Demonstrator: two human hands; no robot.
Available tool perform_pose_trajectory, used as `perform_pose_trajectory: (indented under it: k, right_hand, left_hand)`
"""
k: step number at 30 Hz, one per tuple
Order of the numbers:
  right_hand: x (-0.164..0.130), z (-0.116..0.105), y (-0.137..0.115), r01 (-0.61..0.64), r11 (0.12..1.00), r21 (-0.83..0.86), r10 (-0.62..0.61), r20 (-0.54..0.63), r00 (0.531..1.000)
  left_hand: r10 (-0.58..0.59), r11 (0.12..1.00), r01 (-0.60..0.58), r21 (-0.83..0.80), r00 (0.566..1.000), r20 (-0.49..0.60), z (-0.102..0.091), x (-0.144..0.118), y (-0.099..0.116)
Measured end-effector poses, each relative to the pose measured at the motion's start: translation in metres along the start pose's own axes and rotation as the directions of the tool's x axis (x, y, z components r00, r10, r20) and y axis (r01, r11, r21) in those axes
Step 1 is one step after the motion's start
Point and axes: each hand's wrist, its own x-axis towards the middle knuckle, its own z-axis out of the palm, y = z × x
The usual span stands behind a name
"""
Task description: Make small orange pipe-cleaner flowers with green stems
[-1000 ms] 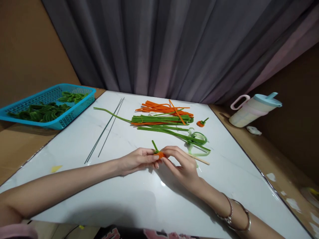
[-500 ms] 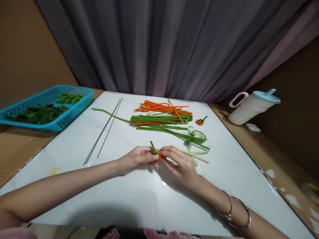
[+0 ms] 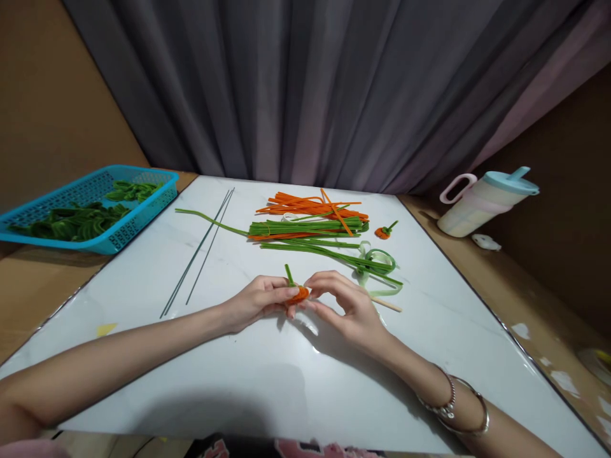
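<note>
My left hand [image 3: 260,302] pinches a small orange chenille-stem pumpkin [image 3: 300,295] with an upright green stem [image 3: 289,275]. My right hand [image 3: 351,312] is curled at the pumpkin's right side, thumb below and fingertips above, lightly gripping its edge. Just beyond the hands lie loose green chenille stems [image 3: 329,252]. Behind them is a bundle of green chenille stems [image 3: 305,227], and farther back a pile of orange chenille stems [image 3: 305,205]. A similar orange pumpkin with a green stem [image 3: 382,233] rests at the back right.
Thin dark wires [image 3: 196,254] lie on the left of the white table [image 3: 229,394]. A blue basket [image 3: 112,238] holds green coiled pieces. Translucent green ribbon [image 3: 389,292] and a wooden stick [image 3: 387,305] are beyond my right hand. A tumbler [image 3: 484,207] stands at the right.
The pumpkin has turned in my fingers, so more of its orange side shows. My right hand's fingers have spread somewhat and shifted up, covering more of the wooden stick.
</note>
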Motion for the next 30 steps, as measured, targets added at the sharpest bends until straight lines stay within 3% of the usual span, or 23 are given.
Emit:
perform_pose_trajectory:
  k: [8, 22, 30]
  right_hand:
    - [0.000, 0.002, -0.002, -0.060, 0.998, 0.022, 0.061, -0.057, 0.997]
    - [-0.006, 0.013, -0.007, -0.143, 0.989, 0.047, 0.149, -0.146, 0.978]
    - [-0.002, 0.010, 0.000, -0.262, 0.955, 0.137, 0.270, -0.040, 0.962]
  left_hand:
    - [-0.004, 0.999, 0.007, -0.036, 0.998, 0.063, -0.003, -0.001, -0.002]
    - [-0.010, 0.998, 0.013, -0.053, 0.998, 0.056, -0.002, 0.002, -0.003]
    - [-0.036, 0.998, 0.038, -0.056, 0.999, 0.037, -0.004, 0.003, -0.004]
